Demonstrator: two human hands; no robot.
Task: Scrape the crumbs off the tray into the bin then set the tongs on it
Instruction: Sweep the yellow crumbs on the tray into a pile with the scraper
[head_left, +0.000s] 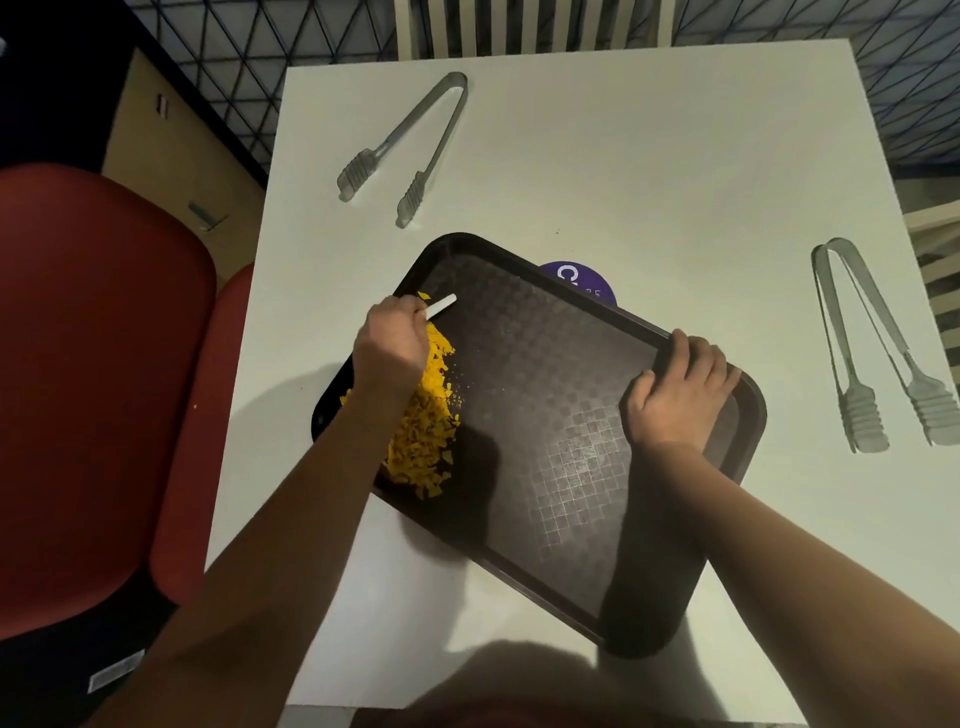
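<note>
Sticker (575, 275): purple, white "C" (rest hidden by tray (545, 415))
Table (623, 156): white
Left hand (392, 348): grips white scraper (441, 305)
Right hand (678, 395): grips tray rim

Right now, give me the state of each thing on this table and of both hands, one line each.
Tray: on the table, skewed, left edge over the table's side.
Crumbs: yellow, heaped along the tray's left edge.
Scraper: white, held over the crumbs.
Left hand: grips the scraper.
Right hand: grips the tray's right rim.
Far tongs: on the table, arms spread.
Right tongs: on the table, arms spread.
Purple disc: partly under the tray.
</note>
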